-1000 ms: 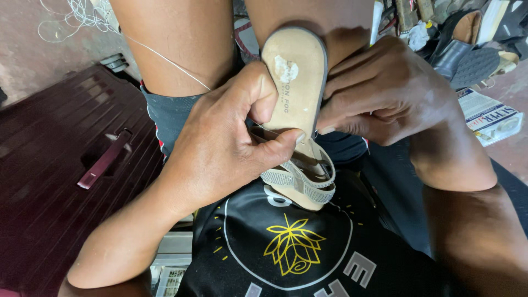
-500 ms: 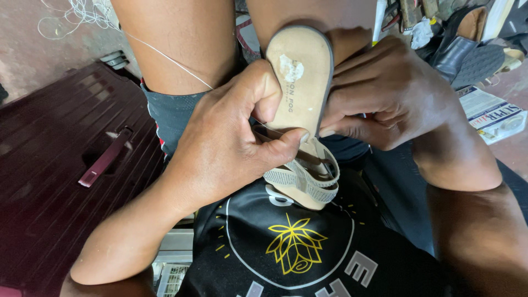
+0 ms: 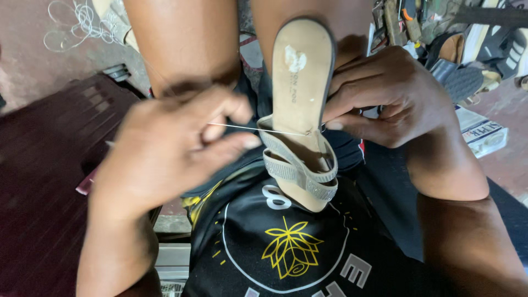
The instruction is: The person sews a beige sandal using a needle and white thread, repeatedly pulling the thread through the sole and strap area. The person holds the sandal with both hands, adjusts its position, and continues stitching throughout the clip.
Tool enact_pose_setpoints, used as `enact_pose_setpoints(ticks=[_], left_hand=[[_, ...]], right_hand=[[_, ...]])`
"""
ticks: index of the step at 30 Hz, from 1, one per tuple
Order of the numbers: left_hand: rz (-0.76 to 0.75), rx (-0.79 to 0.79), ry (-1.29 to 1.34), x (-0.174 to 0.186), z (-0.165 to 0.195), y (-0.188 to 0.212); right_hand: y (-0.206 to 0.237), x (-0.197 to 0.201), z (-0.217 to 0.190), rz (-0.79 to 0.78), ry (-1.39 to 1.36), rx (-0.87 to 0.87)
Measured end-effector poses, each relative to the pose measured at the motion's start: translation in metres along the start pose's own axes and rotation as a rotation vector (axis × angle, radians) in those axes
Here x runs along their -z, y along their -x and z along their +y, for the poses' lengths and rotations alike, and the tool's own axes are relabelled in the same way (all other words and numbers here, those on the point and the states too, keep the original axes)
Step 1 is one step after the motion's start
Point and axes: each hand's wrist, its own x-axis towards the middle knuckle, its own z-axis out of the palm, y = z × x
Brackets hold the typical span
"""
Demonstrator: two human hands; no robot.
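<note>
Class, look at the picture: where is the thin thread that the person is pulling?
In the head view, the thread runs taut across the middle, from the pinched fingers of the left hand to the right edge of the tan sandal, beside the right hand.

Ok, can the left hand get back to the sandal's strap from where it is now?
Probably yes. The left hand sits just beside the sandal, pulling a thread taut, and nothing lies between it and the strap. The right hand grips the far edge only.

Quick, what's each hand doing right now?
Left hand: closed, pinching a taut thread.
Right hand: closed, holding the sandal.
</note>
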Motion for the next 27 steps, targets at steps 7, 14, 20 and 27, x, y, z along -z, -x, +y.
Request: enact_pose_setpoints(ticks=[7,14,20,27], left_hand=[[0.528,-0.022,-0.304,0.009,-0.011,0.021],[0.19,-0.213,0.18,-0.017,-0.017,0.0],[0.248,-0.221,0.21,-0.01,-0.042,0.016],[0.136,-0.167,1.446,-0.02,-0.057,0.024]], right_hand=[[-0.007,0.0,-0.022,0.038,0.12,-0.073],[-0.024,-0.003,-0.024,0.023,0.354,-0.061],[-0.038,-0.007,-0.033,-0.011,0.376,-0.026],[-0.055,-0.007,-0.049,0.001,0.502,-0.076]])
